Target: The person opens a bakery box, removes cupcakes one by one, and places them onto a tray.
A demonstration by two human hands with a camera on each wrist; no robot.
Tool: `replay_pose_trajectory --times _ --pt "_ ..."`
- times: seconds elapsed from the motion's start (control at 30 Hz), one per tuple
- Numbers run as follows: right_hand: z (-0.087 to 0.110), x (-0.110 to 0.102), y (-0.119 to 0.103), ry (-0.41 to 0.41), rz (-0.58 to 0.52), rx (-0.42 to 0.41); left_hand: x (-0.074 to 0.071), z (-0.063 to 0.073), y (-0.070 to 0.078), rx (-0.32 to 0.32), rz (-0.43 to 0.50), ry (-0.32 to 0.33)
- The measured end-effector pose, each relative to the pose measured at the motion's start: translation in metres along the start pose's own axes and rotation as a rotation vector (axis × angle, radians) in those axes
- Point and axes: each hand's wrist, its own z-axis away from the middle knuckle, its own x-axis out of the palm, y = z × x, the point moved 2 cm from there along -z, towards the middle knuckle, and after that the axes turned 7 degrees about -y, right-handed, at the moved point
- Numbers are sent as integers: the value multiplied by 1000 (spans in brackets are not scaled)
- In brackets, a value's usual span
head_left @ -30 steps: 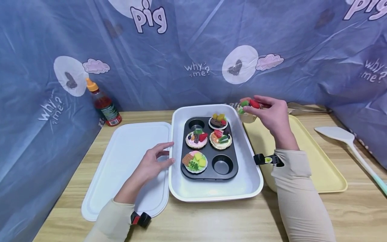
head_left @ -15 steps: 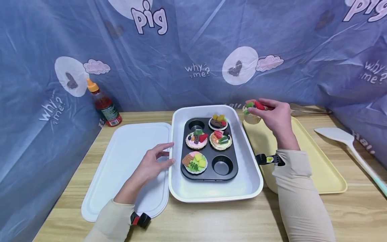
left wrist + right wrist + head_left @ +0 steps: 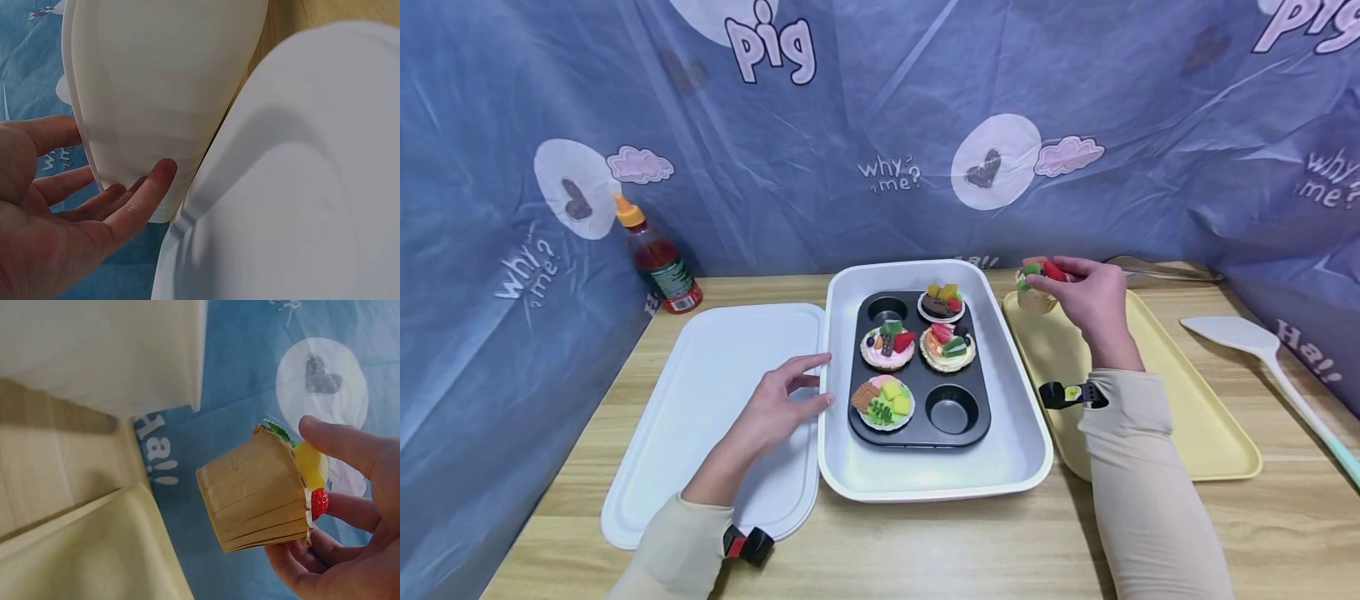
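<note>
My right hand [image 3: 1093, 304] pinches a toy cupcake [image 3: 1036, 292] above the far left corner of the yellow tray [image 3: 1150, 400]. Its pleated tan wrapper, strawberry and yellow fruit topping show in the right wrist view. My left hand [image 3: 778, 402] touches the left side of a white basin [image 3: 936, 479] with extended fingers [image 3: 140, 200]. Inside the basin lies a black muffin tin [image 3: 917, 431] holding several toy fruit tarts, one a green-and-yellow tart [image 3: 883, 402]. Dark bottoms show in its back-left and front-right cups.
A white tray lid [image 3: 707, 400] lies left of the basin, partly under my left arm. Behind it a red sauce bottle [image 3: 666, 267] stands near the cloth backdrop [image 3: 820, 192]. At right are a white spatula [image 3: 1240, 333] and a metal utensil [image 3: 1172, 271].
My right hand has moved right and slightly down with the cupcake, from beside the basin's far right corner to over the yellow tray. The left hand has stayed put.
</note>
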Motion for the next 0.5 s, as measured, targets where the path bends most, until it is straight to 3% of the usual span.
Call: replay_pose_trajectory --times 0.5 --pt "-9 7 17 -27 61 12 0 -1 -1 1 6 5"
